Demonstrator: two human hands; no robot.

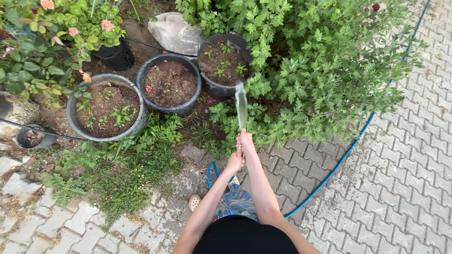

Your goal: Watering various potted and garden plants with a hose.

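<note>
Head view shows me both hands near centre frame, clasped round the end of a blue hose [329, 175]. My right hand [246, 139] is closed on the nozzle end; my left hand [234, 162] grips just behind it, at six o'clock. A water jet [241, 104] arcs toward twelve o'clock, reaching the dark pot [221, 89] beside the green bush [320, 70].

Blue hose [346, 153] smooth, probably plastic; grey pots [77, 96] matt; paving [405, 188] rough concrete blocks.
</note>
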